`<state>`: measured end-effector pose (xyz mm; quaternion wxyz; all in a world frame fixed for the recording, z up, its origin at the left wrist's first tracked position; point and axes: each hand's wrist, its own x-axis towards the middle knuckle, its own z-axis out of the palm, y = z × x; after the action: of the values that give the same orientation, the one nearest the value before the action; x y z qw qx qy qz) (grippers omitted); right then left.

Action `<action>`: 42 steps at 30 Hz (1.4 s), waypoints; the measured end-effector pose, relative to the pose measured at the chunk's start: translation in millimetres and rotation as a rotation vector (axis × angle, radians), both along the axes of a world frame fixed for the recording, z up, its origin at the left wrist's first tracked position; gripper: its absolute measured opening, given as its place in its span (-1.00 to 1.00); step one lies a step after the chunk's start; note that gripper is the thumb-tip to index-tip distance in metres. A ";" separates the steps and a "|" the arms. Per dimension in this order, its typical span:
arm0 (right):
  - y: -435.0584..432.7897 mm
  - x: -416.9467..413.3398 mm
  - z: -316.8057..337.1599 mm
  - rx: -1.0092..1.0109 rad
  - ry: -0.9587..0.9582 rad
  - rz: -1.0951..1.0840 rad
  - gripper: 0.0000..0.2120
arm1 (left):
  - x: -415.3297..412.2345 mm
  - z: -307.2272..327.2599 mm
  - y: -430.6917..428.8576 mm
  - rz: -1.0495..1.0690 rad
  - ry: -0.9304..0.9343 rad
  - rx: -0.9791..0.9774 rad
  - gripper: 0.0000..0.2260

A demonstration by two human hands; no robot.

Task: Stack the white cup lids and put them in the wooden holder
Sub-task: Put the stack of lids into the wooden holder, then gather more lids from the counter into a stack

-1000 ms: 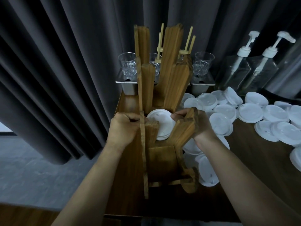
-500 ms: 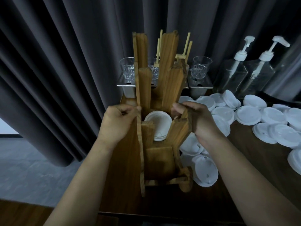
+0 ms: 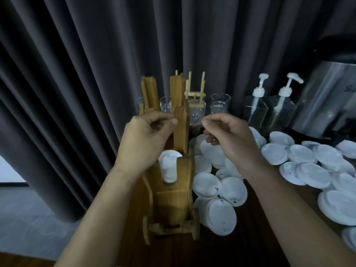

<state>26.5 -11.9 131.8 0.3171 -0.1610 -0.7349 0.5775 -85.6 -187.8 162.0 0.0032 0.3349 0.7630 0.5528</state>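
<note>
The wooden holder (image 3: 173, 197) stands at the table's left edge, its tall slats rising in front of me. A short stack of white cup lids (image 3: 169, 166) sits inside it between the slats. My left hand (image 3: 146, 139) hovers above the stack with loosely curled fingers, its thumb tip next to a tall slat, and holds nothing. Right of the holder, my right hand (image 3: 229, 135) is raised with loosely curled fingers and is also empty. Several loose white lids (image 3: 221, 189) lie scattered on the table to the right.
Behind the holder stand clear glasses (image 3: 220, 103) on metal containers. Two pump bottles (image 3: 256, 108) and a steel urn (image 3: 327, 101) are at the back right. A dark curtain (image 3: 77, 93) hangs behind and left; the table edge drops to grey floor on the left.
Both hands have let go of the lid stack in the holder and risen above it. The view has tilted up and shifted right.
</note>
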 end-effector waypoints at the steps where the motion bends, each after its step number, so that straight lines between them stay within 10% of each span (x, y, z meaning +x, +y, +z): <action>1: 5.0 8.1 1.3 0.013 0.011 -0.009 -0.95 | 7.3 1.2 6.6 -0.012 0.017 -0.007 -0.86; 26: 191.9 295.5 -123.6 0.175 -0.410 -0.422 -0.81 | 225.0 -154.0 250.0 -0.555 -0.076 -0.352 -0.61; 42: 225.7 350.2 -175.2 0.473 -0.431 -0.356 -0.88 | 262.9 -226.7 295.1 -0.514 0.084 -0.386 -0.33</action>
<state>376.8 213.8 -43.3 0.2789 -0.3264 -0.8586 0.2800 177.3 107.3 -64.7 0.1748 0.5322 0.7438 0.3647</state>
